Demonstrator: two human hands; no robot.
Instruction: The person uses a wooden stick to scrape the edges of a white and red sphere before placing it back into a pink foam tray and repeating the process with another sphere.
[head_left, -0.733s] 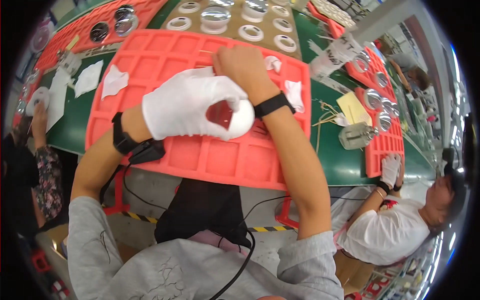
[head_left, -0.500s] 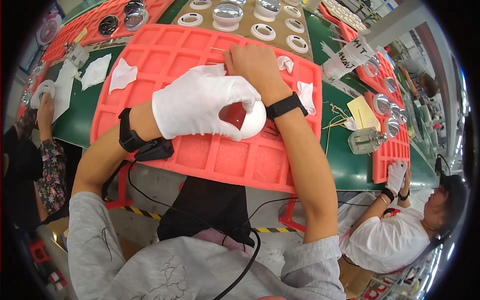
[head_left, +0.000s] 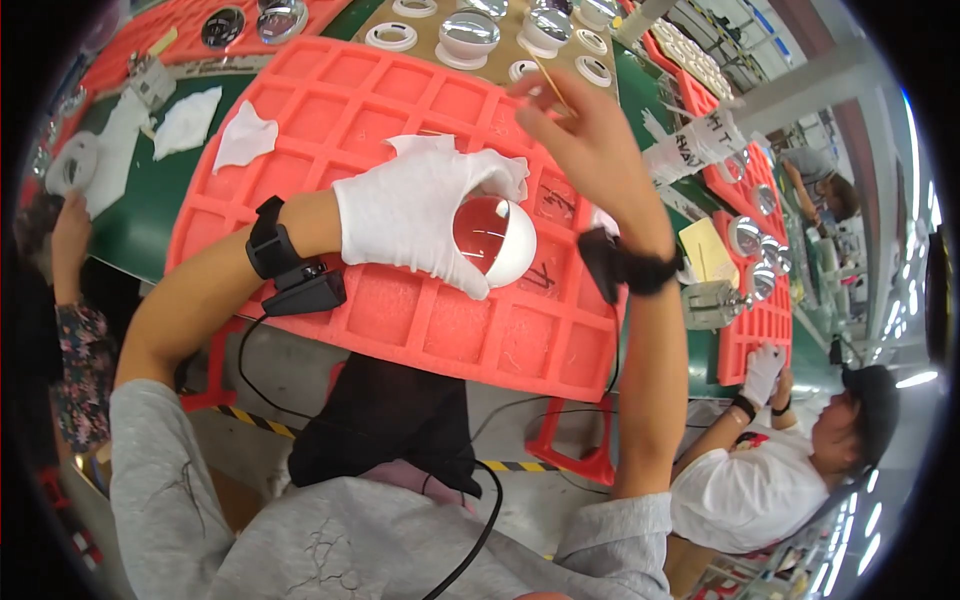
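In my left hand [head_left: 405, 225], gloved in white, is a dome [head_left: 518, 245] with a clear, glossy side and a white shell. The gloved fingers and thumb curve round its rim, with the clear side facing my palm. A piece of white cloth [head_left: 420, 146] lies at the glove's far edge. My bare right hand [head_left: 595, 145] is raised to the right of the dome, apart from it, pinching a thin wooden stick [head_left: 551, 82] that points up. Both hands are over a red foam tray [head_left: 380, 305] divided into square compartments.
Clear domes on white bases [head_left: 468, 38] and white rings [head_left: 391, 37] stand on a brown board beyond the tray. A white cloth [head_left: 245, 137] lies at left. Right are a yellow pad [head_left: 708, 250] and a glass bottle [head_left: 712, 303]. Co-workers sit on both sides.
My right hand has lifted away from the tray and moved right with the stick. The dome in my left hand has turned, showing more of its clear side.
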